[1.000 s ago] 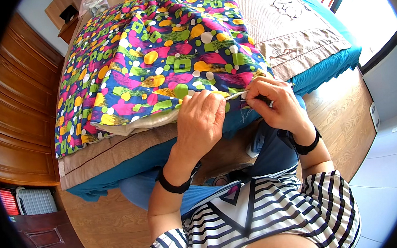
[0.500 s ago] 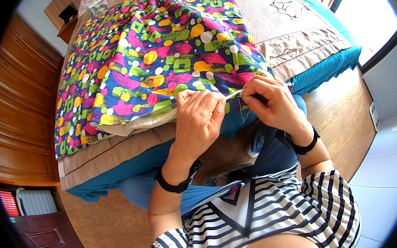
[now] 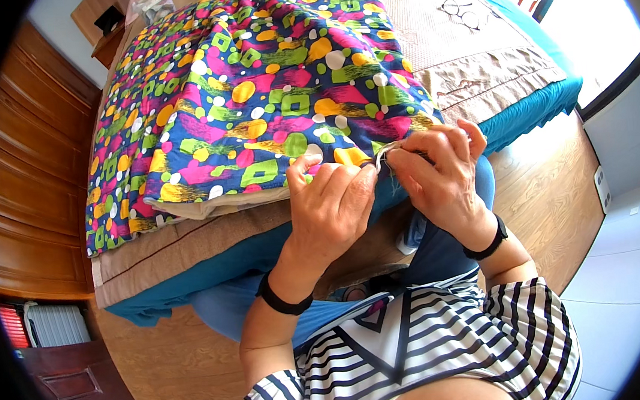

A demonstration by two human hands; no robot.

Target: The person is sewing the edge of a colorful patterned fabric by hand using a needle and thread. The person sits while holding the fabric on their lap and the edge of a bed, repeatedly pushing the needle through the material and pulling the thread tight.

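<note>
A quilt [image 3: 280,75] with bright blobs and squares on dark blue lies over the bed, its near edge lifted toward me. Along that edge a cream inner layer [image 3: 222,202] shows. My left hand [image 3: 332,210] is closed, thumb and fingers pinching the edge. Just right of it, my right hand [image 3: 438,175] pinches the same edge between thumb and forefinger, its other fingers raised and bent. Pale loose threads [image 3: 381,152] stick out between the two sets of fingertips. Whether anything small is held there is hidden.
Beneath the quilt is a beige bedspread [image 3: 475,75] over a teal bed skirt [image 3: 531,112]. A pair of glasses [image 3: 460,14] lies on the bed at the far right. Wooden cabinets [image 3: 31,162] stand on the left. A clear plastic bag [image 3: 154,6] sits at the far left corner.
My hands have come closer together, and the edge that was stretched taut between them is now bunched. The right hand's outer fingers have lifted and opened outward.
</note>
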